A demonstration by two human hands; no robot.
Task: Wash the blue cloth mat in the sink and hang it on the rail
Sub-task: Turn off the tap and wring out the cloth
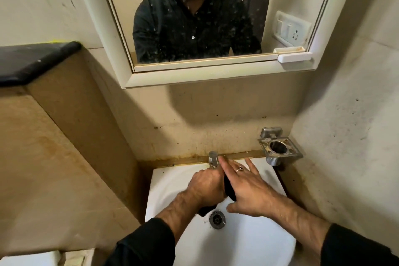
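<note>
Item: dark, bunched cloth mat (229,189), mostly hidden; colour unclear to us. Our left hand (206,187) grips it over the white ceramic sink (248,242), just below the chrome tap (213,158). Our right hand (248,190), fingers straight, lies against its right side. No legible writing.

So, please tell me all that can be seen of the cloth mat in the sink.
Only small parts of the cloth mat show. It looks very dark, nearly black, here, bunched into a thick roll over the white sink, below the tap. The left hand grips it with curled fingers; one end sticks out under that hand near the drain. The right hand, fingers straight, lies against its other side. Whether it is wet cannot be told.
</note>
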